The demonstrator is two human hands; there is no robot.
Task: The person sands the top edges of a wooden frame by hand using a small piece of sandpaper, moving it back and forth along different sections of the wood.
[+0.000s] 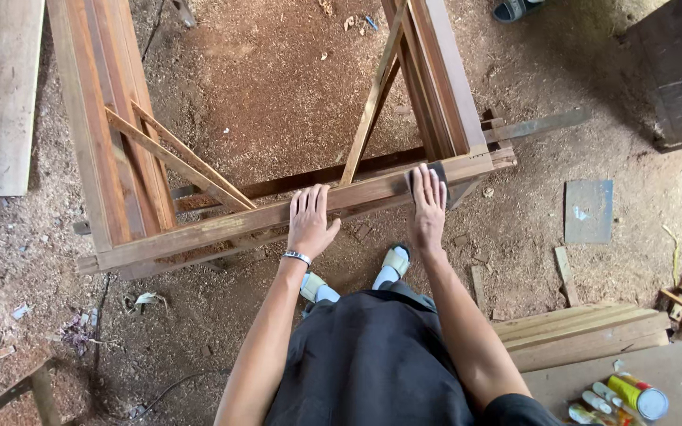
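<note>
Wooden frame [278, 213]: a large rectangular frame of reddish-brown timber is laid flat above the ground, so that its near rail is reached at a comfortable height from above. Thin diagonal braces are fixed in the two near corners, probably to keep the corners square.
Near rail: it runs from the lower left to the upper right, directly in front of the person; both hands are placed on it.
Left hand [310, 221]: it is laid flat and released on the rail, fingers spread, nothing is grasped. It seems to be placed there to steady the frame and the body. A metal bracelet [297, 257] is worn on the wrist.
Right hand [428, 207]: it is pressed flat, fingers extended, on a dark sheet of sandpaper [438, 170] near the right corner of the rail. The sheet is held down by the palm and fingers, not clenched, so that pressure is spread over the wood.
Ground [278, 79]: it is covered with sawdust and chips.
Feet: sandals [395, 260] with light socks are seen just under the rail.
Planks [586, 331]: a stack is lying to the right, well apart from the frame.
Spray cans [633, 394]: they are lying on a board at the lower right.
Loose board [1, 95]: it is lying at the left, beside the frame.
</note>
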